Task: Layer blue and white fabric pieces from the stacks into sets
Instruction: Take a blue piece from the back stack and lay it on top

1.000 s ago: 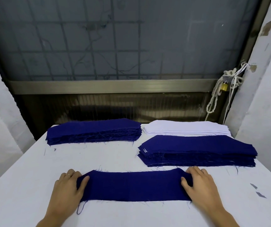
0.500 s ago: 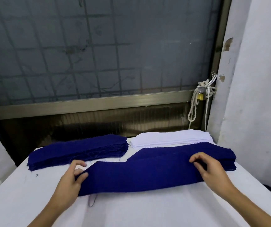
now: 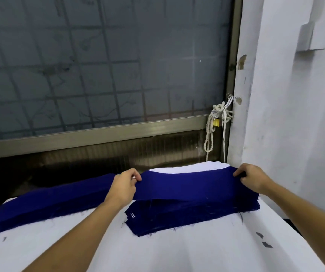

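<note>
Left hand (image 3: 125, 183), right hand (image 3: 252, 178) each pinch 1 end of blue piece (image 3: 187, 185), taut over blue stack (image 3: 177, 218), 1 o'clock on surface (image 3: 157, 252). White stack (image 3: 185, 167) just behind. Advice: keep tension even, square edges to stack, lower flat, release both ends together.

**Table layout**

A left stack of dark blue fabric pieces (image 3: 46, 205) is set far left on the white cloth-covered table (image 3: 177, 254). A right stack of dark blue fabric pieces (image 3: 187, 216) is set beside it, nearer. A stack of white fabric pieces (image 3: 185, 167) is set behind that. A long dark blue fabric strip (image 3: 187, 185) is held over the right stack, with the left hand (image 3: 123, 185) at its left end and the right hand (image 3: 252, 178) at its right.
</note>
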A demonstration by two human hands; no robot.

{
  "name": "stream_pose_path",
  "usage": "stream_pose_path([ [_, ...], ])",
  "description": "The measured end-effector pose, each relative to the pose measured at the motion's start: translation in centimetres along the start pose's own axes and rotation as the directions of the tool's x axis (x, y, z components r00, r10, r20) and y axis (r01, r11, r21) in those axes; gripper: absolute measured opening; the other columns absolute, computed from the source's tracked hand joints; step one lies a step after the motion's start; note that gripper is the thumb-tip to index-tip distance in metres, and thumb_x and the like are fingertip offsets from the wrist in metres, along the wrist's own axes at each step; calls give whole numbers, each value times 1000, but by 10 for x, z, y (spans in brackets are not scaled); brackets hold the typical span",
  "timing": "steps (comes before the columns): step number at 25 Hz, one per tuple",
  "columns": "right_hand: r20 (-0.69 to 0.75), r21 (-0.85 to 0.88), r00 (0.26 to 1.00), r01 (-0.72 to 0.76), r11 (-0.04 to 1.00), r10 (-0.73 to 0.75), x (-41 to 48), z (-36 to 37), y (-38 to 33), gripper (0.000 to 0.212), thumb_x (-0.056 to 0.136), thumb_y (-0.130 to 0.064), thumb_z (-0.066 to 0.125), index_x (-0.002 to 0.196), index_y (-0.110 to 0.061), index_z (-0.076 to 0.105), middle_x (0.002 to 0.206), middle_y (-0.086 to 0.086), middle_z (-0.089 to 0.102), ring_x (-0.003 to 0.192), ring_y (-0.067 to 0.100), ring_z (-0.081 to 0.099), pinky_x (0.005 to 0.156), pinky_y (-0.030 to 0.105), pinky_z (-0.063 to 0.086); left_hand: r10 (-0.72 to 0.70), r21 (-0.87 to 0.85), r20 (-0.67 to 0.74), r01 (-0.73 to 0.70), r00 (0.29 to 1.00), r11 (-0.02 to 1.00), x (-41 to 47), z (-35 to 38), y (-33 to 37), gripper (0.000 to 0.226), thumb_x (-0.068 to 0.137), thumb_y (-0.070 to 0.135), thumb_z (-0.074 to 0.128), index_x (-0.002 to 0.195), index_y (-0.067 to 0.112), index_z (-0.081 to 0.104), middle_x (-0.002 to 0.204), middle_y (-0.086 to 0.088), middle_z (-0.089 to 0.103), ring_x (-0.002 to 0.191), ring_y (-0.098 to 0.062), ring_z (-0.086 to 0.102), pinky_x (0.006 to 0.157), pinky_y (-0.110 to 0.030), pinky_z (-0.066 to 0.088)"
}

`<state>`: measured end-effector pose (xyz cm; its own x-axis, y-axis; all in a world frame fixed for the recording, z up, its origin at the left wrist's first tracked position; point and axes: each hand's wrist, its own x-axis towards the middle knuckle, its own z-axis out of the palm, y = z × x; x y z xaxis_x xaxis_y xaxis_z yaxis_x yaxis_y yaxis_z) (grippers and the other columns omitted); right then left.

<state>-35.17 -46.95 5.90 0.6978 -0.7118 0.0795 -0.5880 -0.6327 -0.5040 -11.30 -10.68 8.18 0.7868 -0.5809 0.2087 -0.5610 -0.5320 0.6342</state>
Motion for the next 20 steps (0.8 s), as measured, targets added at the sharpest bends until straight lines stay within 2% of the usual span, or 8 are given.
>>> stream_pose_path([
  [3, 50, 2, 996, -71, 997, 71, 8, 4, 5, 45, 88, 12, 43, 108, -18, 71, 126, 7, 61, 112, 23, 54, 101, 32, 47, -46, 76, 33, 44, 998, 996, 7, 19, 0, 28, 106, 5, 44, 100, 24, 63, 96, -4, 68, 86, -22, 68, 74, -44, 61],
  [7, 61, -33, 993, -99, 995, 101, 6, 14, 16, 46, 91, 13, 41, 114, -13, 71, 128, 10, 62, 113, 25, 57, 100, 30, 48, -136, 170, 113, 116, 984, 979, 5, 37, -20, 28, 107, 6, 40, 105, 24, 62, 109, -3, 65, 91, -17, 66, 84, -36, 61],
  [9, 42, -33, 994, -98, 995, 99, 4, 20, 22, 46, 91, 13, 40, 116, -11, 70, 128, 11, 62, 115, 27, 58, 101, 31, 48, -165, 186, 156, 135, 974, 973, 2, 43, -29, 29, 107, 4, 39, 102, 24, 59, 108, -4, 65, 90, -18, 66, 80, -35, 61],
  [12, -19, -16, 996, -89, 996, 89, 4, 23, 22, 49, 89, 15, 39, 116, -11, 71, 126, 11, 64, 114, 28, 59, 100, 32, 49, -179, 185, 142, 151, 974, 971, 5, 44, -34, 32, 103, -5, 41, 102, 22, 58, 106, -4, 65, 90, -19, 65, 74, -33, 61],
  [15, -51, -17, 996, -72, 997, 71, 8, 22, 24, 52, 86, 15, 38, 112, -12, 74, 123, 10, 65, 110, 27, 60, 98, 31, 50, -152, 185, 124, 128, 980, 974, 13, 43, -34, 37, 98, -12, 43, 104, 20, 60, 110, -4, 62, 95, -16, 62, 78, -31, 60],
  [18, -21, -79, 998, -63, 995, 62, 9, 28, 30, 50, 88, 14, 40, 112, -15, 73, 123, 7, 65, 107, 23, 59, 97, 31, 50, -156, 272, 193, 100, 969, 957, 9, 48, -36, 37, 97, -11, 43, 102, 23, 58, 111, -2, 64, 95, -15, 63, 72, -27, 58],
  [20, -36, -180, 999, -36, 983, 30, 7, 33, 32, 47, 92, 7, 42, 115, -21, 72, 124, 3, 64, 109, 21, 56, 96, 31, 50, -162, 327, 231, 80, 959, 942, 3, 54, -40, 35, 99, -8, 42, 102, 25, 54, 109, -2, 65, 91, -16, 65, 71, -27, 57],
])
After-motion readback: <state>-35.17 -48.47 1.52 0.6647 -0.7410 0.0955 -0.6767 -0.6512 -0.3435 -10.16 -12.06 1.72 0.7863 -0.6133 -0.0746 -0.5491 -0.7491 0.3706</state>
